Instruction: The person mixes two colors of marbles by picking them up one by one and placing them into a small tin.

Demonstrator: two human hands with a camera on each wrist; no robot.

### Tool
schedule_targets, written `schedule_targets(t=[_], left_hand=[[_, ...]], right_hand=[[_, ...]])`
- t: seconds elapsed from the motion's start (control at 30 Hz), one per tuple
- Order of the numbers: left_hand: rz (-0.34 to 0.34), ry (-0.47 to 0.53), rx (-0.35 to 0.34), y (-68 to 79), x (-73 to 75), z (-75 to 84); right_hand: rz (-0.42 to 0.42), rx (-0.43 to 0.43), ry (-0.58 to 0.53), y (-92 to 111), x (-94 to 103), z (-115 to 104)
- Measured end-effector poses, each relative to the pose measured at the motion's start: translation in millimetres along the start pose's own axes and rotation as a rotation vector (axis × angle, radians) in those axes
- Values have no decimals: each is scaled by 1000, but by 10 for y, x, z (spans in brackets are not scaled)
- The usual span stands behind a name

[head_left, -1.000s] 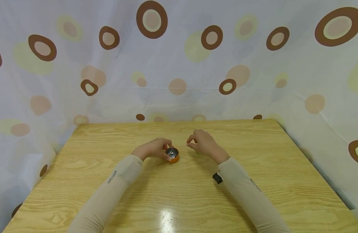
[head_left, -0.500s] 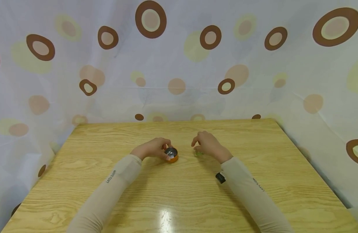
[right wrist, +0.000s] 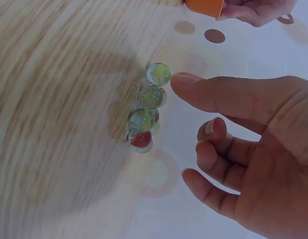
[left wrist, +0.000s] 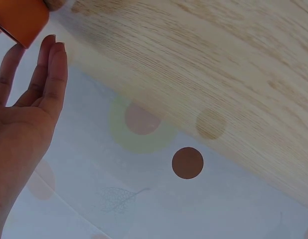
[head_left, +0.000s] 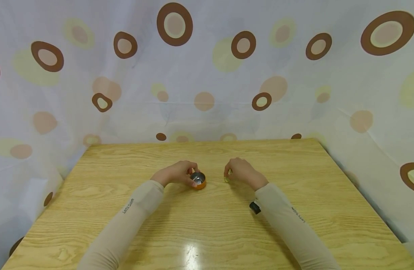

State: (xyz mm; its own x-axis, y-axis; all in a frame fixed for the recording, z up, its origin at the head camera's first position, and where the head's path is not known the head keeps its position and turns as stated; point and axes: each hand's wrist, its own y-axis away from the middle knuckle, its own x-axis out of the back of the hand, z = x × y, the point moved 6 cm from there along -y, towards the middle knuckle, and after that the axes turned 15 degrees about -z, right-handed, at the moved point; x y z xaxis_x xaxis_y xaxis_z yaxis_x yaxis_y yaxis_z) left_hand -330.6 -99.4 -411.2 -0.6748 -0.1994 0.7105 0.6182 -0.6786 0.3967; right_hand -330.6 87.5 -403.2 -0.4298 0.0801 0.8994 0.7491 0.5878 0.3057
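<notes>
Left grip (head_left: 178,173) holds the orange cup (head_left: 201,185), mouth up. Right grip (head_left: 241,171) is loosely spread, nothing held; the glass marbles (right wrist: 150,97) lie clustered on the bench (head_left: 207,217) just beside it, contact unclear. Status, as judged: cup in hand, marbles reached but none picked up, all those seen left to handle; cup contents too small to tell.

Left hand (head_left: 180,173): one, there it is!
Right hand (head_left: 242,171): and one more, so that's a pair.
Sleeves (head_left: 126,221): two, one to each arm.
Orange cup (head_left: 202,185): just the one, folks.
Glass marbles (right wrist: 150,97): oh, a cluster here, at least five, but they overlap and the exact tally is hidden!
Black piece by the right cuff (head_left: 255,207): a single one showing.
Bench (head_left: 180,228): one, carrying the lot.
</notes>
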Motion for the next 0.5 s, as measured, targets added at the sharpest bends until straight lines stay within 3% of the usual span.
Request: schedule_targets(t=[0.5], left_hand=[[3, -12, -2, -21, -9, -33]], right_hand=[[-39, -30, -47, -77, -89, 45]])
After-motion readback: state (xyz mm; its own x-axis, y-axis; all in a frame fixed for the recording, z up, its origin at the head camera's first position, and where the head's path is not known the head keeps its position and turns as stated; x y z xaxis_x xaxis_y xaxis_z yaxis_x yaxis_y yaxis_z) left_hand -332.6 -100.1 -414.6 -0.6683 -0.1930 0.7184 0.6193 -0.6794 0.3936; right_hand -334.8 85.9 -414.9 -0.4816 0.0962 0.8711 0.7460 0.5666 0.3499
